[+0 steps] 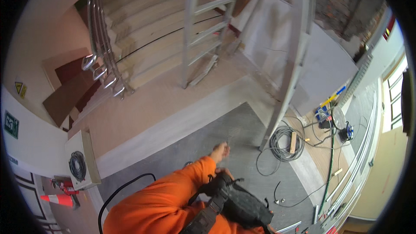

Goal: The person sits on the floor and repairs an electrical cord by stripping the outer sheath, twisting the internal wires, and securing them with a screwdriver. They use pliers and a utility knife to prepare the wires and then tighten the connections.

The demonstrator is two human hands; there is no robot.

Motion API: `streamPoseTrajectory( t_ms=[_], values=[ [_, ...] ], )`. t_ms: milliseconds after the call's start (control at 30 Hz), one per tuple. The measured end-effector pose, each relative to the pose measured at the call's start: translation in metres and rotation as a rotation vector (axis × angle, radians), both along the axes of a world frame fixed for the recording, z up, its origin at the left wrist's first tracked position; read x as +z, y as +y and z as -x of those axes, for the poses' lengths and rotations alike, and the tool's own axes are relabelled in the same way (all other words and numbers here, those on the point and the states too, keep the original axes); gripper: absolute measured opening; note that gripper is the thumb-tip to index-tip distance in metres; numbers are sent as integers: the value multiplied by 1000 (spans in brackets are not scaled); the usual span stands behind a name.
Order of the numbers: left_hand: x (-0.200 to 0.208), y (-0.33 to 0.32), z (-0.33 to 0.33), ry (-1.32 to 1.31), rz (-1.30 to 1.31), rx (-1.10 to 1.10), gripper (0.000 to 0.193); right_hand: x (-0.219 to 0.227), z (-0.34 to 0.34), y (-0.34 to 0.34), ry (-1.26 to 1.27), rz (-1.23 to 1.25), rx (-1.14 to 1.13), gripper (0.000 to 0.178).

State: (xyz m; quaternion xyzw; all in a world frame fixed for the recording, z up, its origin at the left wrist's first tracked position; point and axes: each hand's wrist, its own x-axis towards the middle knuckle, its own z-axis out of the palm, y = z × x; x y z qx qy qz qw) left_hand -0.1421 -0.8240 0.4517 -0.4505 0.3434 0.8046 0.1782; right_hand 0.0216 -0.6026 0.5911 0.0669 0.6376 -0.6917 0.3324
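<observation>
My left hand (pixel 220 152) reaches forward over the dark grey floor covering (pixel 195 134), its orange sleeve coming from the lower left. The fingers are curled together; whatever they hold, if anything, is too small to make out. Just below it, my right hand (pixel 226 173) shows only in part, mostly hidden behind a black pouch with straps (pixel 238 203) worn on my body. Its fingers cannot be read. A thick black cable (pixel 125 190) loops beside my left sleeve.
An aluminium stepladder (pixel 288 73) stands ahead, near stairs with metal handrails (pixel 102 56). To the right lie a coil of grey cable (pixel 277 147), a round stool (pixel 338 117) and long white trunking lengths (pixel 362 147). At left are a fire extinguisher (pixel 65 185) and traffic cone (pixel 60 199).
</observation>
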Motion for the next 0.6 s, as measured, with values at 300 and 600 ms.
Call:
streamPoseTrajectory(
  t_ms=[300, 600],
  values=[
    [103, -339, 21, 220, -214, 803, 20, 89, 142, -250, 184, -174, 587, 26],
    [78, -477, 13, -1, 159, 653, 17, 109, 233, -520, 404, -92, 1147, 32]
  ],
)
